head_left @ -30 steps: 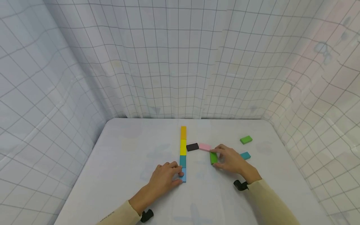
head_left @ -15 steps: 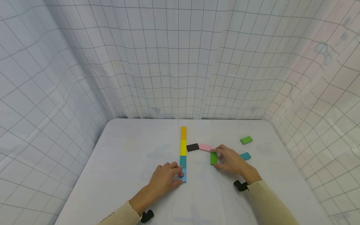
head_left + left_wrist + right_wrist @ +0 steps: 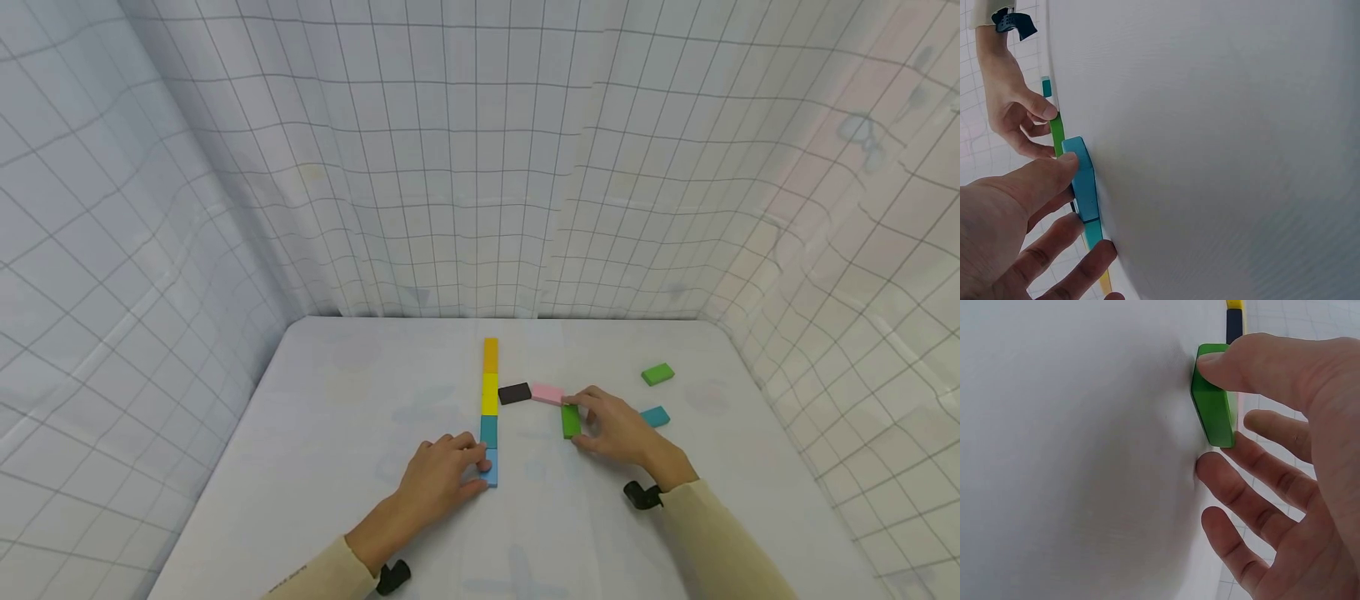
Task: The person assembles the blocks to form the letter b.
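Observation:
My left hand (image 3: 442,475) holds a light blue block (image 3: 492,477) at the near end of a straight column, its thumb on the near end and fingertips on the block. Above that block come a teal block (image 3: 489,432), a yellow block (image 3: 490,394) and an orange-yellow block (image 3: 491,355). With thumb and fingers at opposite ends, my right hand (image 3: 613,427) pinches a green block (image 3: 571,422) lying flat. The green block's far end meets a pink block (image 3: 547,393), which adjoins a black block (image 3: 514,393) beside the yellow one.
A second green block (image 3: 657,374) lies loose at the right. Nearer, another teal block (image 3: 656,416) is partly hidden behind my right hand. Gridded white cloth (image 3: 480,167) hangs behind and beside the white table (image 3: 337,400).
Both hands keep their places on the light blue and green blocks. The whole head view shifts very slightly; no block visibly moves against the others.

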Action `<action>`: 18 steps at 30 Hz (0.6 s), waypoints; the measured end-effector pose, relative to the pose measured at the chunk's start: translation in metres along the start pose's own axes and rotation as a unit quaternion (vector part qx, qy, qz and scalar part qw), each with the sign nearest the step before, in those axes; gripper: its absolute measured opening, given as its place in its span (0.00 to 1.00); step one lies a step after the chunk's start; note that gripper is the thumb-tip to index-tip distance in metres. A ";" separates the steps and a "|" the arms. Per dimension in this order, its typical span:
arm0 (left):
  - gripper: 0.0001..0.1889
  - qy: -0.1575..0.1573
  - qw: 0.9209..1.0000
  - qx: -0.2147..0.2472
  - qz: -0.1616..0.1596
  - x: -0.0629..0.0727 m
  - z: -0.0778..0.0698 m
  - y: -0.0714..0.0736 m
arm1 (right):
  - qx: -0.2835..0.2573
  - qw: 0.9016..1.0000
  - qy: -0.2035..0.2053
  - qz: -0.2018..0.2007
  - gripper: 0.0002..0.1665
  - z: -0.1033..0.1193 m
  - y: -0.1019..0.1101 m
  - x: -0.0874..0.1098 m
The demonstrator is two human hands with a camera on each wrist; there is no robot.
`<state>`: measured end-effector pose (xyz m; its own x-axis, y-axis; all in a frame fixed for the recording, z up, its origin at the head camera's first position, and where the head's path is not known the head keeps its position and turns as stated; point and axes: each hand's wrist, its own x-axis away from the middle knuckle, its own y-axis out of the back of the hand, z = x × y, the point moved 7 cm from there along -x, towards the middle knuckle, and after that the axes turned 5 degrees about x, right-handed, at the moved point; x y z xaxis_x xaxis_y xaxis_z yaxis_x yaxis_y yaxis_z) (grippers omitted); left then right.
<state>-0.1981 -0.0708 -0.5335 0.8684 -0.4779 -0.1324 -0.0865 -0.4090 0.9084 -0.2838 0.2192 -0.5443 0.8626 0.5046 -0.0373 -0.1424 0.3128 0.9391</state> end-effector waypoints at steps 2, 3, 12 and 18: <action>0.10 0.000 1.000 0.000 0.001 0.000 0.000 0.000 | 0.000 1.000 0.001 -0.001 0.38 -0.001 0.000 0.000; 0.10 -0.001 1.000 -0.001 0.000 0.000 0.000 0.001 | 0.000 1.000 0.001 -0.001 0.38 -0.001 0.000 0.000; 0.10 -0.008 1.000 -0.006 -0.004 0.000 0.000 0.000 | 0.000 1.000 0.009 -0.005 0.36 -0.002 -0.001 0.000; 0.10 -0.008 1.000 -0.007 -0.005 -0.001 0.000 -0.001 | -0.004 1.000 0.015 -0.008 0.35 0.000 0.000 0.000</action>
<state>-0.1990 -0.0703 -0.5343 0.8611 -0.4868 -0.1470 -0.0713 -0.4018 0.9129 -0.2843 0.2192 -0.5443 0.8497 0.5235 -0.0621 -0.1327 0.3263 0.9359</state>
